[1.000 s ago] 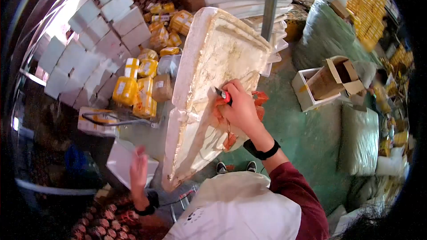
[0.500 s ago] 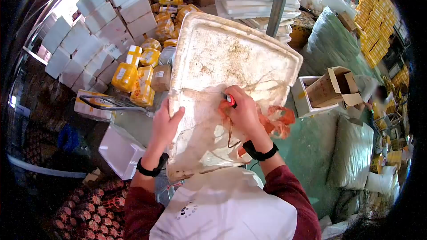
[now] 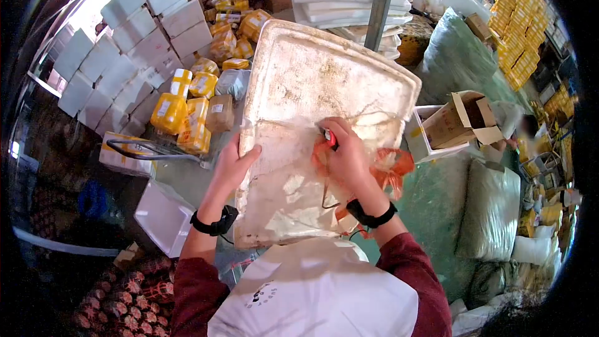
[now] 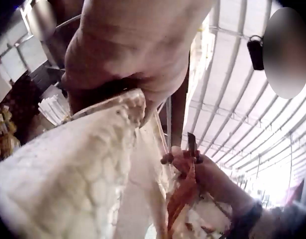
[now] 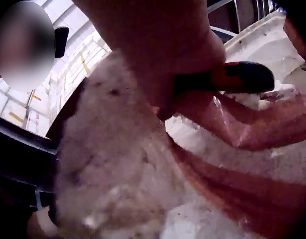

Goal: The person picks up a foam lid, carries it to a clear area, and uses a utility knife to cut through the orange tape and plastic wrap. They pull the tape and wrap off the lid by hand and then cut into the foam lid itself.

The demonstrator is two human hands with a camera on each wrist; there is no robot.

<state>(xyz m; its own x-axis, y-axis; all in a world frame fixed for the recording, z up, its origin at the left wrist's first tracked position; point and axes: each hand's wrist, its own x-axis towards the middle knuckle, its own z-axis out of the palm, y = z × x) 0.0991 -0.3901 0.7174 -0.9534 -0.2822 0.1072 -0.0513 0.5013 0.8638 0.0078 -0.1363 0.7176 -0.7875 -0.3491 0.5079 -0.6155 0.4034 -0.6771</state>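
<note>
A stained white foam lid [image 3: 312,81] with a raised rim is tilted up in front of my body. My left hand [image 3: 231,165] grips its left edge, thumb on the near face and fingers hidden behind. Over the middle of the lid, my right hand [image 3: 348,157] holds a red and black utility knife [image 3: 330,138]; its handle end [image 5: 250,77] sticks out of the fist in the right wrist view. Crumpled orange-red plastic strips [image 3: 393,165] hang from around that hand and overlap the lid's right side. A crease runs across the lid near the knife.
White foam boxes [image 3: 134,28] are stacked at the left, beside yellow-taped parcels [image 3: 193,131] and a cart handle [image 3: 146,153]. A metal post [image 3: 380,6] rises behind the lid, near stacked foam lids [image 3: 349,9]. An open carton [image 3: 455,125] stands at the right.
My left hand has come up from the lower left and taken hold of the lid's left edge. The lid has turned to face me more fully. My right hand keeps the knife over its middle.
</note>
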